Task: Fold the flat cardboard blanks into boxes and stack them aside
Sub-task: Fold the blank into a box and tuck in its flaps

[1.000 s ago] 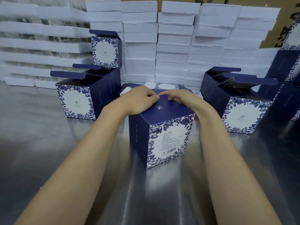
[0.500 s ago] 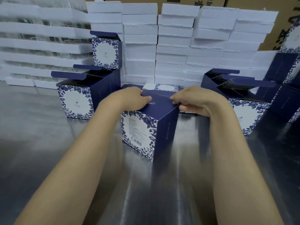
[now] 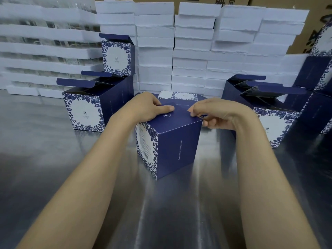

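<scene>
No word or number is legible.

Centre box point(image 3: 177, 150), lid: one small white emblem point(image 3: 167, 115). At the lid's right edge: a barcode strip point(image 3: 203, 116), digits unreadable. Dark side panel: one vertical line of white print point(image 3: 179, 150), too small to read. Floral panel, left side: fine print and a second barcode point(image 3: 146, 156), unreadable.

Open box point(image 3: 86, 112), left of frame, and small box point(image 3: 116, 59) above it: a small emblem with tiny print on each white panel.

Brown cartons point(image 3: 269, 1), top edge of frame: large black characters, cropped.
</scene>
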Available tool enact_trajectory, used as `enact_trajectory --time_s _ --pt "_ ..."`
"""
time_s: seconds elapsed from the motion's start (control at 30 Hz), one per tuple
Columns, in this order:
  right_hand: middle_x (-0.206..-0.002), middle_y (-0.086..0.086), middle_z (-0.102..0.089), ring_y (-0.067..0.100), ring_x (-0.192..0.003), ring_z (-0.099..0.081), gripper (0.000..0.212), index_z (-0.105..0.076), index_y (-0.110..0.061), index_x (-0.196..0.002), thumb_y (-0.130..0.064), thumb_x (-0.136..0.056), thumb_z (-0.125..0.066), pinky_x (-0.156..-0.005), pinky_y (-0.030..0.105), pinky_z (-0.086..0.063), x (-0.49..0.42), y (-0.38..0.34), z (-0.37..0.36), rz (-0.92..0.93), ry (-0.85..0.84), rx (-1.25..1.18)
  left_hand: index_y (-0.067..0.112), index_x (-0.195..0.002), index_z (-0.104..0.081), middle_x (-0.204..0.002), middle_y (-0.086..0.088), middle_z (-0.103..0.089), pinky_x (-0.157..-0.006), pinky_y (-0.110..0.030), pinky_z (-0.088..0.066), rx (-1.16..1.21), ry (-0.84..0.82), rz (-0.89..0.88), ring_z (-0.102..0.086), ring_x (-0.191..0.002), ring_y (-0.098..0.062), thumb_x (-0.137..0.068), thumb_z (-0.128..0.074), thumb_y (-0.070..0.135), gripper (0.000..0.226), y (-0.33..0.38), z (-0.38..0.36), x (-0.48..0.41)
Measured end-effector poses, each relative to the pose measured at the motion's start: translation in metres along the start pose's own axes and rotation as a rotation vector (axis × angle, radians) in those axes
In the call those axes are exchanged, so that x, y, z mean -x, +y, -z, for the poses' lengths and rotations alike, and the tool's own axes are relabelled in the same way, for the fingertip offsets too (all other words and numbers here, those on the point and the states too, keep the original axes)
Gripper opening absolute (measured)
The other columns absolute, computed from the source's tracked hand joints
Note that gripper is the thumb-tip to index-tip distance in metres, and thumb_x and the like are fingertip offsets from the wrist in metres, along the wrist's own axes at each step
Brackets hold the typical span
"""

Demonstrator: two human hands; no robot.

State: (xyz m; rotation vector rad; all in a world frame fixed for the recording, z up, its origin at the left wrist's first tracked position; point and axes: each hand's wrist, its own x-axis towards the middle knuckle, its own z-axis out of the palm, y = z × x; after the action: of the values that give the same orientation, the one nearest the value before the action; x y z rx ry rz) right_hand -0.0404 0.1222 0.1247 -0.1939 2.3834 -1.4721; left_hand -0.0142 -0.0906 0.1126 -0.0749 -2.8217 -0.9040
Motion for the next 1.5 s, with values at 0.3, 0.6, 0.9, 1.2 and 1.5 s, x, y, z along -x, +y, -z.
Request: enact_trajectory --time_s 0.3,0.6,0.9,1.2,1.5 --pt "-0.105 0.006 -0.070 0.018 -0.084 -0.064 0.032 -0.068 -0.022 -0.113 -0.014 -0.084 -0.058 -0.070 0.026 -0.053 -0.018 0.006 -0.021 0.047 -0.010 -0.307 0.023 -0.083 -0.075 -0.065 0.005 -0.062 -0.055 -0.025 -0.038 0.000 -0.008 -0.047 -0.052 -0.056 -0.008 -0.082 -0.062 0.061 0.040 -0.001 0.000 -0.001" --pt "-0.129 0.019 -0.052 0.037 -0.121 -0.044 0.050 -0.043 -0.005 -0.128 -0.013 -0.079 -0.051 -0.078 0.033 -0.039 -0.028 -0.001 -0.036 0.140 0.107 -0.186 0.016 -0.072 -0.072 -0.057 0.003 -0.053 -0.052 -0.025 -0.033 -0.013 -0.025 -0.078 -0.043 -0.049 -0.011 -0.084 -0.061 0.058 0.045 -0.001 0.000 -0.002" --pt "-0.110 0.012 -0.071 0.026 -0.084 -0.062 0.040 -0.067 -0.014 -0.116 -0.021 -0.083 -0.045 -0.078 0.034 -0.044 -0.034 0.005 -0.044 0.079 -0.010 -0.364 0.032 -0.081 -0.076 -0.077 0.008 -0.072 -0.063 -0.025 -0.047 0.099 0.018 -0.065 -0.062 -0.070 -0.009 -0.087 -0.062 0.051 0.025 -0.003 -0.002 -0.001" --pt "-0.055 -0.005 -0.056 0.017 -0.066 -0.057 0.005 -0.060 -0.013 -0.075 -0.013 -0.079 -0.060 -0.060 0.024 -0.051 -0.028 0.000 -0.028 0.105 0.275 -0.174 0.015 -0.095 -0.062 -0.106 -0.013 -0.064 -0.078 -0.029 -0.039 -0.258 -0.043 0.074 -0.054 -0.089 -0.025 -0.098 -0.050 0.039 0.026 0.002 0.026 0.009" --pt "-0.066 -0.002 -0.061 0.013 -0.064 -0.063 0.014 -0.058 -0.020 -0.069 -0.020 -0.080 -0.067 -0.090 0.039 -0.050 -0.002 -0.007 -0.015 0.114 -0.134 0.133 0.010 -0.074 -0.048 -0.098 -0.015 -0.058 -0.083 -0.037 -0.044 -0.304 -0.032 0.083 -0.052 -0.089 -0.030 -0.100 -0.035 0.010 0.029 0.004 0.010 0.000"
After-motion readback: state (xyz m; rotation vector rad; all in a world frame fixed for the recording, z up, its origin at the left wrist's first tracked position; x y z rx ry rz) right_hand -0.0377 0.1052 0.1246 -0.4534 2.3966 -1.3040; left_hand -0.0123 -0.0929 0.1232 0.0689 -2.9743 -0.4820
